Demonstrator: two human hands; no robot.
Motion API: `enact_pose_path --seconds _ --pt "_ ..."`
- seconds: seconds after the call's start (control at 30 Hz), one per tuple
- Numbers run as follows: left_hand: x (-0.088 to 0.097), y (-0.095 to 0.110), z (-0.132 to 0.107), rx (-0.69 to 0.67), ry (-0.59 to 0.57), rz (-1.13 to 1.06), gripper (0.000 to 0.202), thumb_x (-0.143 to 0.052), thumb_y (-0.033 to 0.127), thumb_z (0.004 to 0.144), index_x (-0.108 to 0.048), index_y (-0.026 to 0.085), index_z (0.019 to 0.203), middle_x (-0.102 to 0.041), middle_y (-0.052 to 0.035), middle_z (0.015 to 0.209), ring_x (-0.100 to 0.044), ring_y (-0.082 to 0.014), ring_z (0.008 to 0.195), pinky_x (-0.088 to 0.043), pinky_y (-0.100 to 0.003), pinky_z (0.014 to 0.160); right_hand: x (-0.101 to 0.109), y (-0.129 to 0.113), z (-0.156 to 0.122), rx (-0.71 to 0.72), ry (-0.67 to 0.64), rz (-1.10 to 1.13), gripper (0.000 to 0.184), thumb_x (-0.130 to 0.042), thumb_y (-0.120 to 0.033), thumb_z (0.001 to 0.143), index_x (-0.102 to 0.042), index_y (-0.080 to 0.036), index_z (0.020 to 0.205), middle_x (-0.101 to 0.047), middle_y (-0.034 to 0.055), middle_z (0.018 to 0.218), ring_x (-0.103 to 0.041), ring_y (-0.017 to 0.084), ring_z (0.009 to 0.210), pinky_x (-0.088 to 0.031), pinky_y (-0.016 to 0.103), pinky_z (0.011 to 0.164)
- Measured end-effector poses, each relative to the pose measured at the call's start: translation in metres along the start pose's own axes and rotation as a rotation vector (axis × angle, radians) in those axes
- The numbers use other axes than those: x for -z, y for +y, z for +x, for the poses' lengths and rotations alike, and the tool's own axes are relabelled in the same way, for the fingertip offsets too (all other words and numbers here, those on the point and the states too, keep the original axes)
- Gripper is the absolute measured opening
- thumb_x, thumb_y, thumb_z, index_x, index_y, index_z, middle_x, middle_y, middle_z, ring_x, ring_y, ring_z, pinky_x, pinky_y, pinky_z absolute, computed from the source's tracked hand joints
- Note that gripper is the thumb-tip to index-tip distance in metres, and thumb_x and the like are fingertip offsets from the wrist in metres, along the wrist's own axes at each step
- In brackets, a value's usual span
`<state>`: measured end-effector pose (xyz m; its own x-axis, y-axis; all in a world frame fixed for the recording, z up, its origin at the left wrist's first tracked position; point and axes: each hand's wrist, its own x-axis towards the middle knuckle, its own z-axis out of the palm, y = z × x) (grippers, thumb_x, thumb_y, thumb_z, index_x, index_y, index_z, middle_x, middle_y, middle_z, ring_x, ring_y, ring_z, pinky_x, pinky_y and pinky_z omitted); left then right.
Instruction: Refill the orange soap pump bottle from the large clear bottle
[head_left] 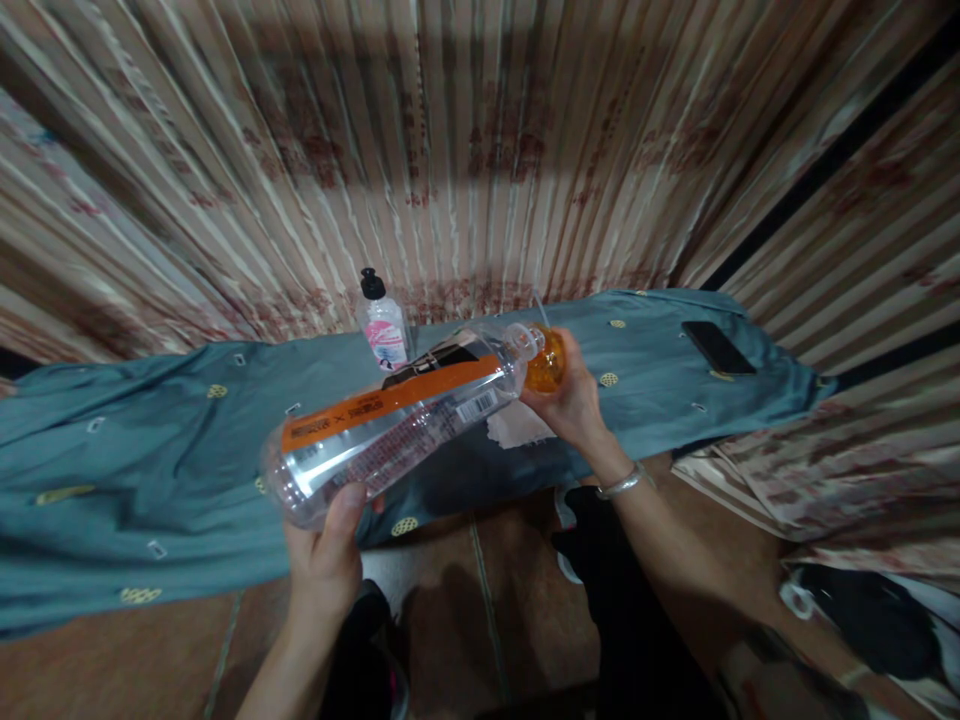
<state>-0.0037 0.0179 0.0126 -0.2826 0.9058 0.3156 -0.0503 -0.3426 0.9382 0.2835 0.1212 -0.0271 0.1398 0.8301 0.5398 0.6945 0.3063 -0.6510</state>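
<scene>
Striped fabric with reddish floral patterns is hung as a curtain [480, 130] across the whole far side. Before it, a long, narrow tabletop [652, 370] is covered by a rumpled teal cloth printed with small yellow and white motifs. Brown tiles are laid on the floor [521, 600] at the near side.

Above the middle of the tabletop, a large clear bottle [405, 420] with an orange-banded label is held tilted, its base to the near left and its open neck to the far right. Its base is clamped in the grip of the left hand [326, 560]. The right hand [576, 395] is held just beyond the neck, on the right.

Beyond the large bottle, a smaller bottle [385, 335] with a black top and a pink label is stood upright. At the right end, a dark phone [718, 347] is laid flat. Whitish tissue [514, 430] is seen beneath the neck. An amber container [551, 365] is clamped in the right hand's grip at the large bottle's mouth; whether the two are touching cannot be told. A silvery bracelet [621, 483] is worn on the right wrist.
</scene>
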Motion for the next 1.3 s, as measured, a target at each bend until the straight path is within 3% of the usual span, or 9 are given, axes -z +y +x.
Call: enact_pose_path --seconds 0.47,0.73,0.9,1.1,1.3 --pt "0.0002 0.0 -0.0002 -0.006 0.019 -0.012 0.034 -0.082 0.053 0.08 -0.069 0.021 0.076 -0.064 0.001 0.06 -0.056 -0.0162 0.055 -0.048 -0.029 0.055 -0.0006 0.0008 0.0006 0.01 0.005 0.005 0.097 -0.089 -0.043 0.071 -0.041 -0.023 0.153 -0.065 0.015 0.143 -0.066 0.035 0.131 -0.057 0.056 0.109" --pt "0.0002 0.0011 0.0002 0.008 0.027 -0.018 0.034 -0.082 0.05 0.08 -0.068 0.02 0.089 -0.066 0.0021 0.068 -0.055 -0.0133 0.053 -0.049 -0.027 0.054 -0.0031 0.0024 0.0006 0.019 0.031 0.016 0.096 -0.089 -0.043 0.071 -0.043 -0.022 0.152 -0.065 0.0161 0.145 -0.065 0.036 0.134 -0.056 0.056 0.111" --pt "-0.0014 0.0006 0.0019 -0.027 0.018 -0.041 0.034 -0.083 0.051 0.079 -0.07 0.02 0.087 -0.065 0.0014 0.065 -0.053 -0.0139 0.05 -0.046 -0.027 0.049 -0.0027 0.0021 0.0 0.019 0.029 0.013 0.096 -0.088 -0.044 0.071 -0.042 -0.022 0.152 -0.066 0.0159 0.143 -0.066 0.035 0.131 -0.056 0.055 0.111" --pt "0.0018 -0.0006 0.0018 -0.014 -0.005 0.005 0.035 -0.08 0.053 0.082 -0.07 0.02 0.075 -0.062 0.0008 0.059 -0.054 -0.0149 0.051 -0.048 -0.029 0.055 -0.0029 0.0041 0.0002 0.03 0.023 0.015 0.096 -0.088 -0.043 0.072 -0.041 -0.023 0.154 -0.064 0.0152 0.144 -0.064 0.035 0.134 -0.056 0.056 0.112" --pt "0.0028 0.0004 0.0021 -0.034 -0.003 0.001 0.033 -0.08 0.052 0.082 -0.07 0.02 0.078 -0.064 0.0008 0.061 -0.054 -0.0151 0.051 -0.048 -0.029 0.054 -0.0018 0.0047 0.001 0.038 0.008 0.004 0.097 -0.089 -0.043 0.072 -0.041 -0.023 0.154 -0.064 0.0156 0.144 -0.064 0.035 0.134 -0.057 0.057 0.11"
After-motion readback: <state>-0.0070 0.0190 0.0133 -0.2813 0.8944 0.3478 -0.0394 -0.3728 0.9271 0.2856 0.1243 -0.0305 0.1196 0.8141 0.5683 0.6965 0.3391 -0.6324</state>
